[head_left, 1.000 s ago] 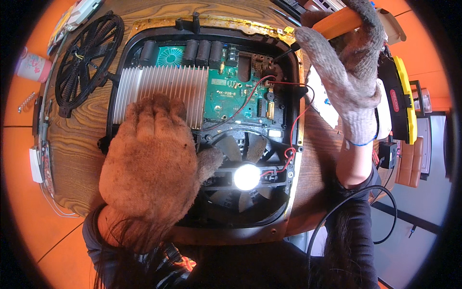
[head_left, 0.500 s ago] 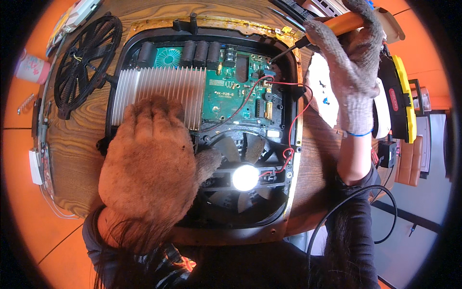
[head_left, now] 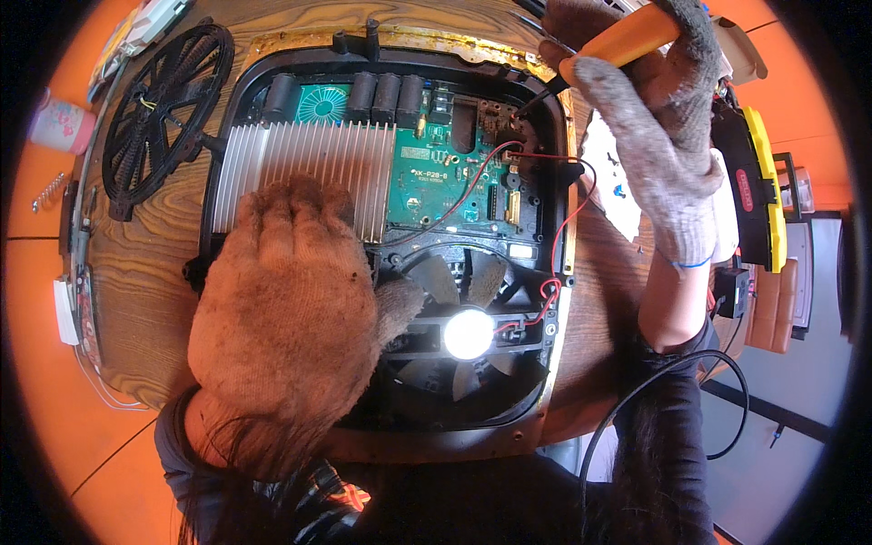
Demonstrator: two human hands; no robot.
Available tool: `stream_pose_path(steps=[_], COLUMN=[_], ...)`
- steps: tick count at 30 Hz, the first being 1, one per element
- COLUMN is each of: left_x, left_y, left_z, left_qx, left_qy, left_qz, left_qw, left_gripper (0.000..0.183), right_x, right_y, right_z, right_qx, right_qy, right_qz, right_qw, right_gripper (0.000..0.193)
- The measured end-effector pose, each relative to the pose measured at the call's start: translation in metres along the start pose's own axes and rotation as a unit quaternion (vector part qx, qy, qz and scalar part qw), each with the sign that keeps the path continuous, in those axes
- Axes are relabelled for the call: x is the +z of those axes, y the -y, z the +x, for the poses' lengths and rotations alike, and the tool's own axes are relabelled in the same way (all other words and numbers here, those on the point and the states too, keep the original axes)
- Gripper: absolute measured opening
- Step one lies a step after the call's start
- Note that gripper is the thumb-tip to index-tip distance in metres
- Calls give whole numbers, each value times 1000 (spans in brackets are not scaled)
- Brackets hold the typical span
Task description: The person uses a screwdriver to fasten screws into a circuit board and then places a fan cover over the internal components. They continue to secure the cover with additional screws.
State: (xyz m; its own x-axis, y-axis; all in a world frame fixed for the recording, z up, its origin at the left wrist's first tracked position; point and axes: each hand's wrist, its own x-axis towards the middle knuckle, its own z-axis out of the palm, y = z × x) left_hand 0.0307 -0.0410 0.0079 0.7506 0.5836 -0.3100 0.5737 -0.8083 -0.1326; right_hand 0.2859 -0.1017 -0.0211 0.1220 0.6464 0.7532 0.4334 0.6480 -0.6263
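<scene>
My left hand, in a dirty work glove, lies flat with its fingers stretched over the lower part of a finned metal heat sink; its thumb points toward a black cooling fan. My right hand, gloved too, grips the orange handle of a screwdriver. The shaft slants down to the upper right corner of a green circuit board; whether its tip sits in a screw is too small to tell. Board, heat sink and fan lie in a black housing. Red wires run from the board to a bright round light.
A loose black round grille lies on the wooden table at the left. Right of the housing is a white sheet with small blue and dark bits. A black and yellow case stands farther right. A black cable loops over my right sleeve.
My right hand and the screwdriver have shifted slightly, with the handle lower and the fingers turned round it. The housing has moved slightly in the view. My left hand stays on the heat sink.
</scene>
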Motion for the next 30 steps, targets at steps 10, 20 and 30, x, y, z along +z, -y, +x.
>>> stream_pose_path(steps=[10,20,30], left_x=[2,-2,2], left_y=[-3,-4,-3], left_z=[-1,-1,0], left_qx=[-2,-18,-3], left_qy=[-8,20,-5], left_qz=[44,22,37], left_qw=[999,999,999], left_gripper=[82,80,80], right_x=[-12,10,-1], right_y=[-25,-11,-3], right_z=[10,-3,5], right_qx=[-122,8,71], right_qy=[50,-62,-98], right_qz=[-43,-69,-57], right_qw=[990,996,991], right_gripper=[69,72,74])
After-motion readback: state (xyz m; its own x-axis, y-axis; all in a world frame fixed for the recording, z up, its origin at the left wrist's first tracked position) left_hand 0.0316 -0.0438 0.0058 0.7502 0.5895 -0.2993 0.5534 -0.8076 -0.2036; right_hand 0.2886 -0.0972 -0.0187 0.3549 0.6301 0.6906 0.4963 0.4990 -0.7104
